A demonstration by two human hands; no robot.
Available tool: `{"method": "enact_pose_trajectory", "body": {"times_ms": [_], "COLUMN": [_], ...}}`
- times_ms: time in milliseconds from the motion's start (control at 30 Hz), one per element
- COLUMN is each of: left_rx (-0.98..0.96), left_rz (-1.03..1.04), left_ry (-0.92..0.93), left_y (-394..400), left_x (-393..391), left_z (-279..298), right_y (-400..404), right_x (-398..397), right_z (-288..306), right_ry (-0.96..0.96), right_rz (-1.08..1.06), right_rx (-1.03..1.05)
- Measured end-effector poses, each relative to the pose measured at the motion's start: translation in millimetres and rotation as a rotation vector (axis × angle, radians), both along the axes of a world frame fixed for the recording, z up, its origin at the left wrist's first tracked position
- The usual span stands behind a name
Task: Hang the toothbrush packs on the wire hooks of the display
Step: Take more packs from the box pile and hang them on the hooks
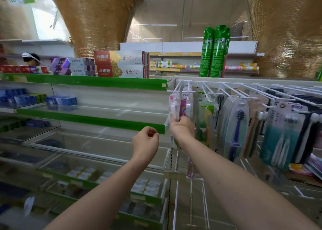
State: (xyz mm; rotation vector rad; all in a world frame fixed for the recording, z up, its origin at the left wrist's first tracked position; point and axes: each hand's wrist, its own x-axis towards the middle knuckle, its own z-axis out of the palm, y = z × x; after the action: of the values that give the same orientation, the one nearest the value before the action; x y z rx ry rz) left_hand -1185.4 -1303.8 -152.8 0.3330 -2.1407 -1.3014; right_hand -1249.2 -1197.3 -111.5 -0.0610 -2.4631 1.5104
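The green-edged shelves [97, 83] fill the left side, and the white wire hooks [231, 90] run along the right with toothbrush packs already hanging. Right hand [182, 127] is pinching the bottom of a pink pack [173, 107] that hangs at the far-left hook [177, 90]; can't tell if its hole is fully on. Left hand [146, 142] hovers nearby, fingers loosely curled, holding nothing.

Honestly the risk here: let go too soon and the pack could slide off the tip, or a tug could drag the pack behind it off.

Readable stuff: toothpaste boxes [120, 64] say 清火气, one tan pack [250, 123] reads AUBO.
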Motion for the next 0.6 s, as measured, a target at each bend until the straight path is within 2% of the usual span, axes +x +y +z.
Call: {"method": "enact_pose_trajectory", "body": {"times_ms": [267, 600], "left_rx": [-0.223, -0.474], "left_rz": [-0.048, -0.23], "left_ry": [0.122, 0.186], "left_y": [32, 133], "left_x": [-8, -20], "left_z": [1, 7], "right_y": [46, 152], "right_x": [16, 34], "right_z": [-6, -7], "right_ry": [0.198, 0.218], "right_rz": [0.015, 0.045], "right_rx": [0.303, 0.424]}}
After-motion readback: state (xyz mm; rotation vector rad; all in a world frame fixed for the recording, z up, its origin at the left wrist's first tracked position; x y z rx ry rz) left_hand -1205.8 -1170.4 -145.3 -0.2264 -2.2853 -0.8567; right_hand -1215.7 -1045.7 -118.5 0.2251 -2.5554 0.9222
